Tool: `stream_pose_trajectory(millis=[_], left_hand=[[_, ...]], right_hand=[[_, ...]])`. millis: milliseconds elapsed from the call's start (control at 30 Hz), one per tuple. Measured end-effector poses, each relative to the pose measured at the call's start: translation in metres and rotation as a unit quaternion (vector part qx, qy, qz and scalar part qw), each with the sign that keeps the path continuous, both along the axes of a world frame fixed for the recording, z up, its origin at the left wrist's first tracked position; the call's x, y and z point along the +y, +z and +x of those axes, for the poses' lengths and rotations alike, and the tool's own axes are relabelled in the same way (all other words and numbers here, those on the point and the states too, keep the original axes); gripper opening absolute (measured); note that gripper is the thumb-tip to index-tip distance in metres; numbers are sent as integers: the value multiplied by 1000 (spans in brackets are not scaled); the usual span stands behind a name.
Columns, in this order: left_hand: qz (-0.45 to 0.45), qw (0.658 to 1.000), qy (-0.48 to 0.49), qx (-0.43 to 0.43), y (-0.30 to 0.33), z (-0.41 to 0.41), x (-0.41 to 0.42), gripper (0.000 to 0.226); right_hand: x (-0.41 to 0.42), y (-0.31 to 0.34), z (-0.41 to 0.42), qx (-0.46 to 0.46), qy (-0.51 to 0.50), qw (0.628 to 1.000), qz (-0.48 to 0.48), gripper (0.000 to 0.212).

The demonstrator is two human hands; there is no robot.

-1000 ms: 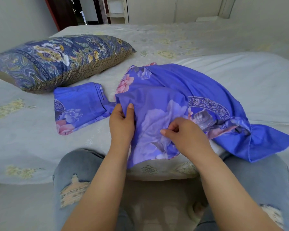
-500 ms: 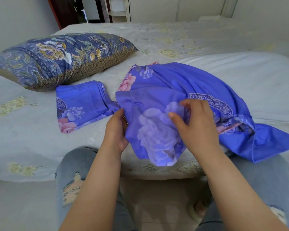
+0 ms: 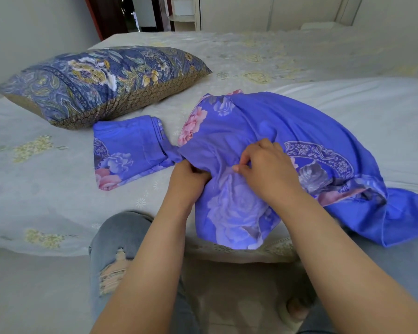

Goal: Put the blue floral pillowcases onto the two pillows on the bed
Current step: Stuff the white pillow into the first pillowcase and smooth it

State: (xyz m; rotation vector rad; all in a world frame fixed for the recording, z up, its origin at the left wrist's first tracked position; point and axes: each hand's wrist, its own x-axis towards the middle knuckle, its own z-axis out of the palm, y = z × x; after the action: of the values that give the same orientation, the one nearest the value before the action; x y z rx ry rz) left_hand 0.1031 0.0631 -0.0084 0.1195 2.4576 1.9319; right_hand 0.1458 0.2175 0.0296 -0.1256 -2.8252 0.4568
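Both hands bunch near-left end of pillowcase [image 3: 263, 121] at bed edge: left hand [image 3: 187, 180] grips fabric, right hand [image 3: 267, 168] pinches fold. Long axis runs far-left to near-right. Folded pillowcase [image 3: 128, 150] just left; patterned pillow [image 3: 101, 80] beyond.

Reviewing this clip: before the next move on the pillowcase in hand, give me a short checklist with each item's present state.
1. Left hand grips the pillowcase edge: ok.
2. Right hand pinches the same fabric: ok.
3. Pillow fully inside this pillowcase: cannot tell; the fabric bulges, but the opening is bunched.
4. Loose flap tucked in: not ok; it hangs over the bed edge.
5. Second pillowcase ready: ok; folded, lying beside the patterned pillow.
6. Patterned pillow covered in blue floral: not ok.
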Motion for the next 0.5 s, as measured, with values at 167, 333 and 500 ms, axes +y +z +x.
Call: stream_pose_trajectory(millis=[167, 333, 500], left_hand=[[39, 998, 46, 0, -3, -8, -4, 17], [18, 997, 72, 11, -15, -20, -9, 26], [172, 980, 29, -92, -7, -22, -7, 15]], right_hand=[[10, 12, -9, 75, -34, 994, -70, 26], [22, 25, -27, 86, -69, 982, -154, 29], [21, 24, -33, 22, -28, 983, -181, 37]])
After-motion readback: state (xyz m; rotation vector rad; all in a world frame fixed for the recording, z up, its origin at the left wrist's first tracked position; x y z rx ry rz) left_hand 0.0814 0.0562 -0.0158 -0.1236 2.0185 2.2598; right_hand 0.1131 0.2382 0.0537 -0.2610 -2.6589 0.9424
